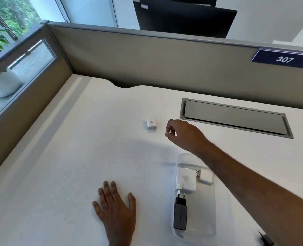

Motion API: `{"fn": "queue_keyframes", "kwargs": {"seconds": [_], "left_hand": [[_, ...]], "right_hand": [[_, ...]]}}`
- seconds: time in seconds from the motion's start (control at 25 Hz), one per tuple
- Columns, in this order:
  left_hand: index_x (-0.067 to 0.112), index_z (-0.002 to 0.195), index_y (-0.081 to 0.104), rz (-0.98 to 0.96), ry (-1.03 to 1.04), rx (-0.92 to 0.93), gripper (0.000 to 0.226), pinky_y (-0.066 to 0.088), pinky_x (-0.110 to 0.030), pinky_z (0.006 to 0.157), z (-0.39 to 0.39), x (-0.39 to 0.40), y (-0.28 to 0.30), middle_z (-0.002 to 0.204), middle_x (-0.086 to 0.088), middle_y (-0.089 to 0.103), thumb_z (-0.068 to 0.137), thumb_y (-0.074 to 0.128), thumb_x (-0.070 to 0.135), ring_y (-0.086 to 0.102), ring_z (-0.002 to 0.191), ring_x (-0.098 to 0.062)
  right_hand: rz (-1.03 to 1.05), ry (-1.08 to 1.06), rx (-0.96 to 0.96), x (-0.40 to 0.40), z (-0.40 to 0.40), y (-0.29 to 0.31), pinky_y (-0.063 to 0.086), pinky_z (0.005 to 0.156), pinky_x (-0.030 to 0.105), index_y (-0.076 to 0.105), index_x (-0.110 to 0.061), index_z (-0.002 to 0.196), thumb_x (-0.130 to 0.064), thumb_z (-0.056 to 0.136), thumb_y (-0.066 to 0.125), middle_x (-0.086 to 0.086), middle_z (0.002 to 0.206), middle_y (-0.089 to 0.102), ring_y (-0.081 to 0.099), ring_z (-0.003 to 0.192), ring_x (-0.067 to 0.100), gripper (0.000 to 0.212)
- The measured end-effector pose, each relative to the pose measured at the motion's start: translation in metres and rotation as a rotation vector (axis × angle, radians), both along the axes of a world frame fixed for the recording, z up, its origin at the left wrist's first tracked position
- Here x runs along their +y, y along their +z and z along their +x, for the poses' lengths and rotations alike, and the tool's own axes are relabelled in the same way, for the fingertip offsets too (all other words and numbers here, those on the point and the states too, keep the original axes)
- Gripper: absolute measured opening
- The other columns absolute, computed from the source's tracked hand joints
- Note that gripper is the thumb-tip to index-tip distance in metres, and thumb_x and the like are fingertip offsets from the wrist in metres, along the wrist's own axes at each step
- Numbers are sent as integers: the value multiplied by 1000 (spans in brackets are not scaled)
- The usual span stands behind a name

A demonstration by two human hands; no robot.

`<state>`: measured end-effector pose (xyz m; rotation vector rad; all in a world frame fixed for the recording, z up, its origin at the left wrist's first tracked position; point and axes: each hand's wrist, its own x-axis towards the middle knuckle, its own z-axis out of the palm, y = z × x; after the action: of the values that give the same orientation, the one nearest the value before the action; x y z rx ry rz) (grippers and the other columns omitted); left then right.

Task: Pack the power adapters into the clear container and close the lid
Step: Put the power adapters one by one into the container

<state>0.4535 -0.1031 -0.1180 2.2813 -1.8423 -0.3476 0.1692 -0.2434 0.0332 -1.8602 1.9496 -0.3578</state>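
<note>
A small white power adapter lies alone on the white desk, prongs pointing toward me. My right hand hovers just to its right, fingers curled and apart, holding nothing. The clear container sits open at the lower right, under my right forearm. Inside it lie a large white adapter, a smaller white adapter and a black adapter. My left hand rests flat on the desk, fingers spread, left of the container. I see no lid that I can tell apart.
A grey cable hatch is set into the desk at the back right. Beige partition walls close off the far and left sides, with a "307" sign. A dark object shows at the bottom right edge.
</note>
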Motion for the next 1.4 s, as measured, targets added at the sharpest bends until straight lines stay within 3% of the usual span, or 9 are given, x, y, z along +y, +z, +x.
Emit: {"fn": "queue_keyframes", "kwargs": {"seconds": [0.2, 0.36, 0.48, 0.72, 1.08, 1.4], "left_hand": [[12, 153, 40, -5, 21, 14, 83, 14, -62, 123, -1, -3, -4, 166, -9, 31, 84, 41, 57, 28, 154, -33], [14, 154, 38, 13, 23, 21, 84, 12, -60, 124, 0, -6, -7, 167, -7, 29, 83, 39, 59, 25, 155, -32], [14, 155, 37, 17, 27, 25, 85, 12, -60, 124, -1, -6, -7, 167, -7, 29, 82, 39, 59, 25, 155, -32], [15, 155, 37, 1, 28, 19, 84, 12, -60, 124, -1, -5, -7, 168, -7, 29, 83, 40, 59, 25, 155, -32], [15, 155, 36, 4, 27, 22, 83, 11, -60, 124, -1, -4, -5, 168, -8, 29, 84, 40, 59, 23, 156, -32], [12, 155, 35, -21, 14, 19, 83, 11, -63, 122, -1, 0, -2, 167, -11, 28, 85, 42, 56, 23, 155, -35]], "right_hand": [[20, 122, 111, -59, 20, -43, 51, 85, 44, 48, -18, 133, -23, 93, 59, 3, 132, 51, 52, 117, 28, 43], [70, 142, 158, -89, 30, -66, 50, 90, 45, 39, -15, 145, -24, 93, 60, 7, 145, 44, 47, 124, 34, 57], [82, 130, 148, -96, 34, -76, 50, 90, 46, 41, -14, 143, -24, 93, 60, 8, 142, 46, 49, 122, 35, 54], [25, 125, 163, -96, 38, -85, 52, 76, 45, 48, -7, 125, -13, 92, 60, 11, 125, 49, 53, 107, 36, 36], [-8, 89, 13, -77, 19, -68, 53, 80, 48, 52, -11, 117, -13, 91, 58, 6, 121, 50, 55, 106, 32, 27], [-165, -70, -116, 13, -21, 0, 53, 80, 41, 52, -19, 128, -28, 91, 69, -6, 128, 50, 56, 110, 19, 42]]}}
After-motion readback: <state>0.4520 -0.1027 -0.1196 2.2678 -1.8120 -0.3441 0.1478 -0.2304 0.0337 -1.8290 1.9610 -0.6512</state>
